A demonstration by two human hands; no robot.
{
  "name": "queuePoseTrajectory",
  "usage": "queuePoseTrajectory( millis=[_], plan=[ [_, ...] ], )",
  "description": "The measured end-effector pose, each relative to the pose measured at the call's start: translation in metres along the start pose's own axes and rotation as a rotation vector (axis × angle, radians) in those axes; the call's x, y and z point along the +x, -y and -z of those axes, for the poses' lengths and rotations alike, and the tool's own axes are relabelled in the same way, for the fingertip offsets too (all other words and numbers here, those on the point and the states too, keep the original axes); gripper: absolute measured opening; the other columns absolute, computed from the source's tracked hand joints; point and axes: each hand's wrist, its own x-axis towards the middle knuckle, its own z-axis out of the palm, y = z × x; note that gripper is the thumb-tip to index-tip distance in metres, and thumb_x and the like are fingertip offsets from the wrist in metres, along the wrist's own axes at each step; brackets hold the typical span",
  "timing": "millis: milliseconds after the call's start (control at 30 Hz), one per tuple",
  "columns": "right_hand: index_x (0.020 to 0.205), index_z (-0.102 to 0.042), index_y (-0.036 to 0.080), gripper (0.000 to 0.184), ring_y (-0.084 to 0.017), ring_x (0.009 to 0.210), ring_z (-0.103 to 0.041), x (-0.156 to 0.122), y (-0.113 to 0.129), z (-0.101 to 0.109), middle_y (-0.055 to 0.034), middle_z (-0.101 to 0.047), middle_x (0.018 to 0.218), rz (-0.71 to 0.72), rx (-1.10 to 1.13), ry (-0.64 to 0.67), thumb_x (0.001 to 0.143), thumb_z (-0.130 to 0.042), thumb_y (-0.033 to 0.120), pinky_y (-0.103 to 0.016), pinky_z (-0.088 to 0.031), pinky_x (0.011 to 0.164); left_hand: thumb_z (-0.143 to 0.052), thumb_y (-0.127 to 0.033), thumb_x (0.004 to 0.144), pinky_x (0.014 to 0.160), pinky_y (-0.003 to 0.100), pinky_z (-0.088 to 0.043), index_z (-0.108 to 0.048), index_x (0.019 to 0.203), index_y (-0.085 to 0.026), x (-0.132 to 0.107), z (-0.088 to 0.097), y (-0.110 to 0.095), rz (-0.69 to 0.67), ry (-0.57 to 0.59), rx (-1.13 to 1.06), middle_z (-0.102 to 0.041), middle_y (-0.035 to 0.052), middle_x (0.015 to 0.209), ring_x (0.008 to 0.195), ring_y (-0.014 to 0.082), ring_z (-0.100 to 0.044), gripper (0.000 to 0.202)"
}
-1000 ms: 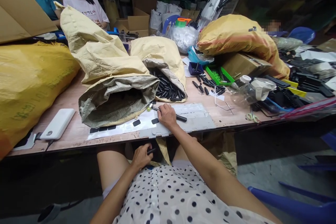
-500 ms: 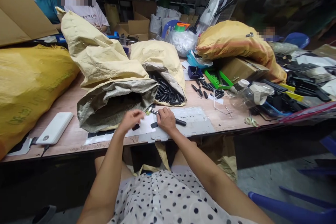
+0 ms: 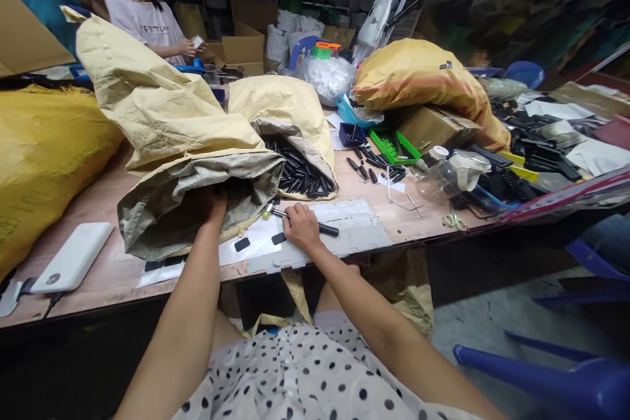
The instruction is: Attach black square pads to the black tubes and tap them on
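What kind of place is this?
Probably a workshop or small factory: the table holds an open sack of black parts, a green tray of small pieces, and a hammer-like tool under the right hand.

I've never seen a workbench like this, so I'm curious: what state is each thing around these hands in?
Front sack: mouth wide open
Left hand: inside the front sack, fingers hidden
Rear sack: open, black pieces showing
Black-handled tool: lying over the board
Right hand: on the black-handled tool
Green tray: open, green bits inside
White power bank: lying flat
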Motion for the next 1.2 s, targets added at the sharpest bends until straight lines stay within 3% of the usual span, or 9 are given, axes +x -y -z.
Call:
queuePoseTrajectory(
  millis=[100, 167, 267, 333, 500, 633, 867, 1067, 1200],
  plan=[
    [0.104, -0.067, 0.020, 0.017, -0.025, 0.098, -0.051, 0.000, 0.000, 0.001, -0.0104, -0.062, 0.102, 0.006, 0.003, 0.002, 0.096, -0.054, 0.027, -0.033, -0.040, 0.081, -0.066, -0.032, 0.083, 0.083, 0.040, -0.057, -0.073, 0.103, -0.019, -0.038, 0.014, 0.003, -0.076, 0.049, -0.044, -0.073, 0.0076, 0.092, 0.088, 0.0283, -0.070, 0.025],
    [0.104, -0.067, 0.020, 0.018, -0.025, 0.098, -0.051, 0.000, 0.000, 0.002, -0.0107, -0.062, 0.103, 0.009, 0.001, 0.010, 0.097, -0.053, 0.027, -0.033, -0.040, 0.081, -0.066, -0.037, 0.084, 0.077, 0.036, -0.057, -0.075, 0.105, -0.022, -0.074, 0.022, 0.005, -0.214, 0.141, -0.057, -0.073, 0.0056, 0.092, 0.081, 0.0243, -0.068, 0.027],
    [0.106, -0.067, 0.020, 0.019, -0.026, 0.098, -0.051, 0.000, 0.000, 0.003, -0.0111, -0.062, 0.104, 0.006, -0.003, 0.023, 0.098, -0.052, 0.028, -0.033, -0.040, 0.081, -0.068, -0.033, 0.083, 0.081, 0.034, -0.056, -0.076, 0.100, -0.025, -0.121, 0.025, 0.007, -0.421, 0.284, -0.082, -0.074, 0.0046, 0.092, 0.085, 0.0230, -0.067, 0.021],
    [0.108, -0.068, 0.020, 0.020, -0.025, 0.099, -0.051, 0.001, 0.000, 0.005, -0.0112, -0.063, 0.106, 0.002, -0.002, 0.041, 0.099, -0.051, 0.028, -0.033, -0.040, 0.081, -0.068, -0.028, 0.083, 0.084, 0.034, -0.055, -0.075, 0.099, -0.024, -0.138, 0.022, 0.008, -0.459, 0.307, -0.077, -0.073, 0.0045, 0.090, 0.088, 0.0235, -0.067, 0.018],
    [0.119, -0.068, 0.024, 0.025, -0.025, 0.101, -0.054, 0.000, -0.001, 0.015, -0.0100, -0.064, 0.107, 0.006, 0.036, 0.087, 0.100, -0.052, 0.026, -0.032, -0.042, 0.081, -0.067, -0.024, 0.083, 0.083, 0.034, -0.055, -0.071, 0.092, -0.024, -0.138, 0.015, 0.010, -0.476, 0.299, -0.091, -0.071, 0.0038, 0.089, 0.087, 0.0225, -0.066, 0.010],
    [0.125, -0.067, 0.027, 0.031, -0.022, 0.099, -0.058, -0.015, -0.002, 0.022, -0.0077, -0.066, 0.105, -0.002, 0.121, 0.040, 0.101, -0.049, 0.024, -0.030, -0.045, 0.082, -0.068, -0.025, 0.084, 0.082, 0.034, -0.055, -0.072, 0.091, -0.023, -0.135, 0.013, 0.012, -0.460, 0.305, -0.124, -0.071, 0.0038, 0.088, 0.085, 0.0216, -0.066, 0.009],
    [0.124, -0.068, 0.028, 0.032, -0.018, 0.099, -0.064, -0.045, 0.006, 0.028, -0.0038, -0.069, 0.105, 0.013, 0.278, -0.024, 0.101, -0.046, 0.021, -0.025, -0.050, 0.085, -0.070, -0.026, 0.083, 0.081, 0.034, -0.055, -0.074, 0.091, -0.024, -0.137, 0.009, 0.013, -0.424, 0.306, -0.141, -0.071, 0.0035, 0.086, 0.084, 0.0214, -0.066, 0.009],
    [0.118, -0.070, 0.029, 0.030, -0.017, 0.093, -0.066, -0.047, 0.010, 0.028, -0.0017, -0.071, 0.101, -0.017, 0.285, 0.035, 0.099, -0.049, 0.020, -0.025, -0.052, 0.079, -0.069, -0.026, 0.082, 0.081, 0.033, -0.055, -0.074, 0.090, -0.024, -0.136, 0.009, 0.013, -0.422, 0.310, -0.143, -0.071, 0.0032, 0.086, 0.084, 0.0211, -0.066, 0.010],
    [0.123, -0.068, 0.027, 0.032, -0.017, 0.097, -0.066, -0.049, 0.018, 0.035, -0.0032, -0.071, 0.104, 0.035, 0.333, 0.007, 0.101, -0.046, 0.022, -0.025, -0.051, 0.084, -0.070, -0.024, 0.080, 0.080, 0.033, -0.055, -0.074, 0.090, -0.023, -0.136, 0.009, 0.013, -0.409, 0.313, -0.139, -0.070, 0.0028, 0.087, 0.084, 0.0210, -0.067, 0.011]
  ],
)
